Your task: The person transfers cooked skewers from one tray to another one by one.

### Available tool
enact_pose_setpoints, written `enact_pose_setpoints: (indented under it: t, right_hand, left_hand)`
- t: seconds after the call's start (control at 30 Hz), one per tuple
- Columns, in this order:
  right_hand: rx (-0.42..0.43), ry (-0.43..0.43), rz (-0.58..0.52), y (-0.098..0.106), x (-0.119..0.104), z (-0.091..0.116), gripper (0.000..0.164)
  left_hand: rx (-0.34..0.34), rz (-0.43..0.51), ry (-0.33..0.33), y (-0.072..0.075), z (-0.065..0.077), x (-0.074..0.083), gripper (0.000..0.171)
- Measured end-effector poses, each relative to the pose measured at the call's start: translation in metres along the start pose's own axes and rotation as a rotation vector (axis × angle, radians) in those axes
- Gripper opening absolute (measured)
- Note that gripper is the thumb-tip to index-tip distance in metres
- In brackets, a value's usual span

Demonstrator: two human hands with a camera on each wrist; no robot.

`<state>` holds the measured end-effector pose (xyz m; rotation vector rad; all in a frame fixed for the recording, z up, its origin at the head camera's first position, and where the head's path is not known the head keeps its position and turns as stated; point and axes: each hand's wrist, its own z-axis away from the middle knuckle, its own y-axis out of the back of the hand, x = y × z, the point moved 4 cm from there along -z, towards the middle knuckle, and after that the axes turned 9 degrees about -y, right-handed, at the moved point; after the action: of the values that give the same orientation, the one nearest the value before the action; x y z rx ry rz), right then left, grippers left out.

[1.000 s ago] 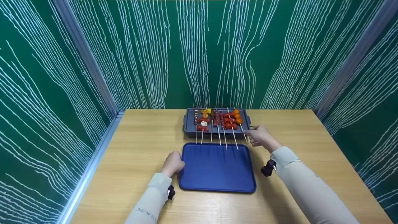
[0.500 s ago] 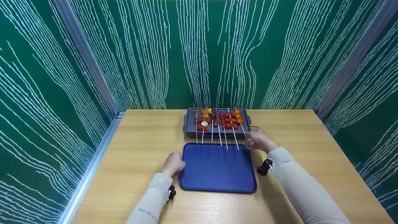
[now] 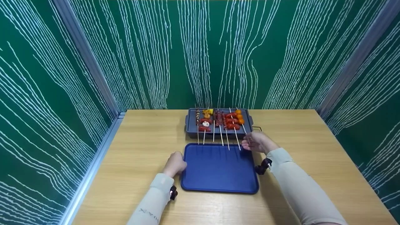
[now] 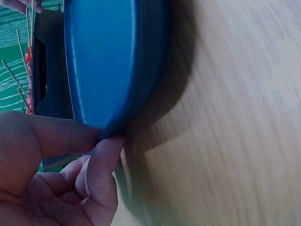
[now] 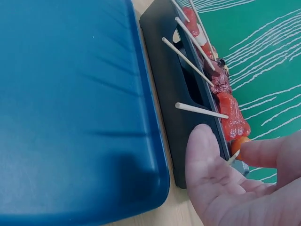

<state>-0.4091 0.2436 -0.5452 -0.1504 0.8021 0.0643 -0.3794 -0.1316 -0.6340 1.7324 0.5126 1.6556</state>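
Note:
My left hand (image 3: 175,163) holds the left rim of a blue rectangular tray (image 3: 220,175); in the left wrist view, thumb and finger pinch the rim. My right hand (image 3: 256,142) is at the front right corner of a dark grill (image 3: 248,124), beside the stick end of a skewer of orange balls (image 3: 240,117). The right wrist view shows its thumb and fingers standing apart, with the end of that skewer's stick (image 5: 233,157) between them. Farther left on the grill lies a skewer of red pieces (image 3: 232,121), its stick reaching over the tray's far edge.
Several more skewers lie across the grill, among them dark red meat (image 3: 218,118) and one with a white slice (image 3: 205,123). A wire handle (image 3: 257,127) sticks out at the grill's right. The wooden table (image 3: 140,134) meets a green, white-lined wall (image 3: 175,62).
My right hand has moved left and slightly toward me, from the grill's wire handle to the orange skewer's stick end. The left hand keeps its hold on the tray.

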Motion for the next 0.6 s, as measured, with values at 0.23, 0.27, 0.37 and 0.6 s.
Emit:
enact_pose_setpoints:
  t: [0.23, 0.27, 0.37, 0.6]
  right_hand:
    - [-0.021, 0.001, -0.063, 0.001, -0.002, -0.005, 0.023]
    - [-0.027, 0.004, -0.057, 0.001, -0.002, -0.005, 0.023]
    - [-0.027, 0.017, -0.031, 0.000, -0.002, -0.005, 0.021]
    - [-0.016, 0.027, -0.028, -0.002, -0.003, -0.005, 0.019]
  left_hand:
    - [0.001, -0.044, 0.022, -0.007, -0.009, -0.013, 0.039]
    - [0.004, -0.033, 0.022, -0.005, -0.006, -0.008, 0.038]
    - [0.007, 0.004, 0.019, 0.003, 0.005, 0.007, 0.035]
    - [0.020, 0.015, -0.003, 0.016, 0.023, 0.032, 0.038]
